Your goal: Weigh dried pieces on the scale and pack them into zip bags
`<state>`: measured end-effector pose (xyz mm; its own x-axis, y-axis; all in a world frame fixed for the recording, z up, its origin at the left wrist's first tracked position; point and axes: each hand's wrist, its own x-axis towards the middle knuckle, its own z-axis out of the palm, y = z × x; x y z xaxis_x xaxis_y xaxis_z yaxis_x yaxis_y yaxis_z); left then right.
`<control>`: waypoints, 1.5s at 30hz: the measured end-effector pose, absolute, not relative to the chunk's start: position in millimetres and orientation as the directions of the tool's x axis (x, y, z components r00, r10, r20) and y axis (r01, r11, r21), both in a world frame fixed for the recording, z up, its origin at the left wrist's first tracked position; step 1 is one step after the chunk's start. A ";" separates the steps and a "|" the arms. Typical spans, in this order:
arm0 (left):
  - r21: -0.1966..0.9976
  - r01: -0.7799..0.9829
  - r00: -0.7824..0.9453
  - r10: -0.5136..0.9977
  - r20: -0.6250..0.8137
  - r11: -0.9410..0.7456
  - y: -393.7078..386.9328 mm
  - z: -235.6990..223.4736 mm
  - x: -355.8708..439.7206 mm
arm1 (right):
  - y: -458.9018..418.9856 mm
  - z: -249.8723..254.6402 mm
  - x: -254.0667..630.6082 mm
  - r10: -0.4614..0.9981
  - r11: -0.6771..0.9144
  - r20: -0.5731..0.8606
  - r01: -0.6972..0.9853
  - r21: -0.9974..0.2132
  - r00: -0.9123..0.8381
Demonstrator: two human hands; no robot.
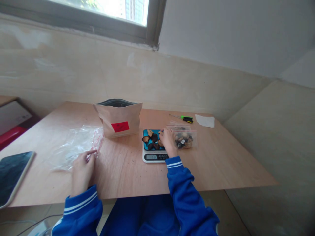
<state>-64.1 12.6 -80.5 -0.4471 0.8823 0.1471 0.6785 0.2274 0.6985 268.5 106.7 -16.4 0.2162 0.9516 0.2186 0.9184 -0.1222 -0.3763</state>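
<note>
My right hand (168, 139) reaches over the right side of a kitchen scale (147, 156), its fingers pinched on a small pale-brown piece of dried mushroom (160, 132). Several dark and tan dried mushrooms (154, 137) lie on the scale's blue top, and the digits on its display are too small to read surely. My left hand (84, 165) rests on the table, index finger stretched out and holding nothing, beside crumpled clear zip bags (76, 144) with red seal lines. To the right of the scale lies a clear zip bag of dried mushrooms (188, 141), partly behind my right hand.
A brown stand-up pouch (121, 116) with a red label stands open behind the scale. At the back right lie a green-and-black screwdriver (187, 118) and a white paper piece (205, 121). A tablet (16, 173) sits at the left edge of the wooden table (236, 164).
</note>
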 end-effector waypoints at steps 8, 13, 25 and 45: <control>0.707 0.664 -0.463 0.877 0.133 0.243 10.8 -79.0 -64.3 | 76.2 14.9 286.8 0.904 -0.002 0.349 0.818 -0.575 0.248; 0.697 0.683 -0.450 0.878 0.165 0.219 10.5 -76.6 -63.4 | 17.8 9.8 294.9 0.787 0.193 0.440 0.503 -0.842 0.434; 0.712 0.683 -0.483 0.832 0.275 0.161 -2.9 -64.7 -58.4 | -5.4 0.3 312.6 0.781 0.123 0.369 0.456 -0.882 0.504; 0.735 0.585 -0.591 0.801 0.097 0.342 -4.5 -49.2 -55.1 | -12.5 8.5 279.3 0.938 0.258 0.338 0.496 -0.829 0.078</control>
